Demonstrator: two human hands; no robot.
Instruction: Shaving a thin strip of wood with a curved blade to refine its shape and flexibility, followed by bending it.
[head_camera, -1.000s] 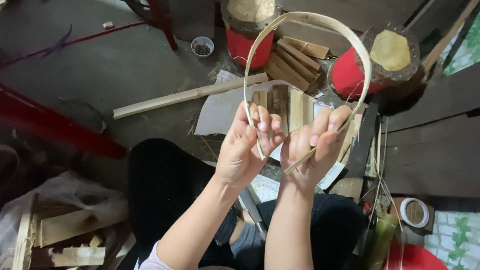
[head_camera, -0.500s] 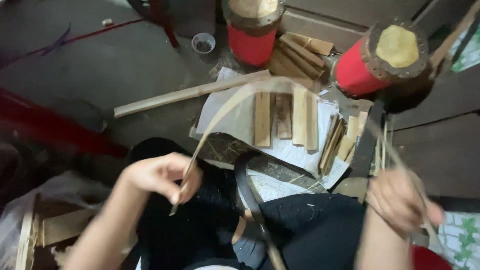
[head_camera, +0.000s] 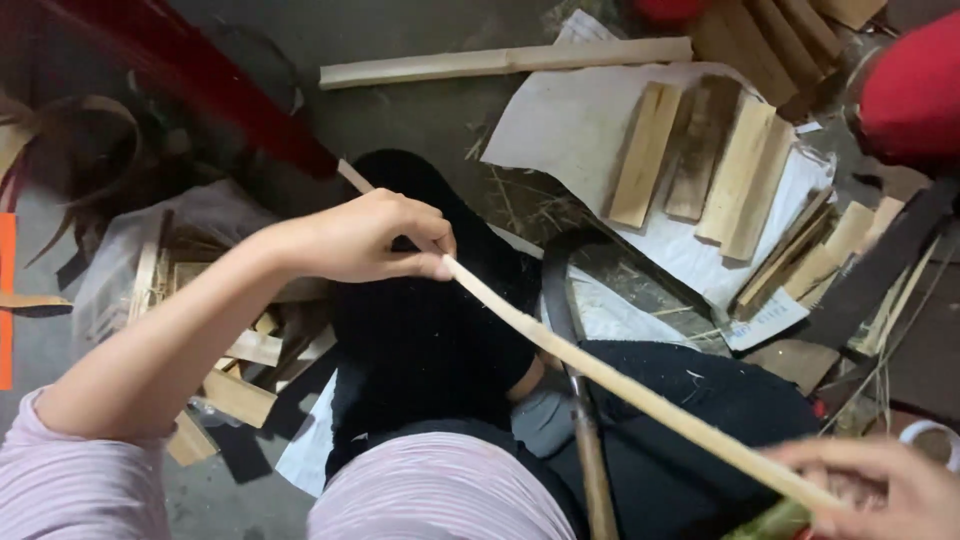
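A long thin bamboo strip runs straight and diagonally across my lap, from upper left to lower right. My left hand pinches it near its upper end, above my dark-trousered knee. My right hand holds the strip's lower end at the bottom right corner, partly cut off by the frame. A dark curved blade with a wooden handle lies on my lap under the strip.
Several short flat wooden pieces lie on white paper ahead. A long pale stick rests on the floor beyond. Wood scraps are piled at left. A red cylinder stands at upper right, and a red bar crosses at upper left.
The strip, bent into a tall loop with both hands together a second ago, has been pulled out straight. My hands moved apart, left and right, and the view tilted down.
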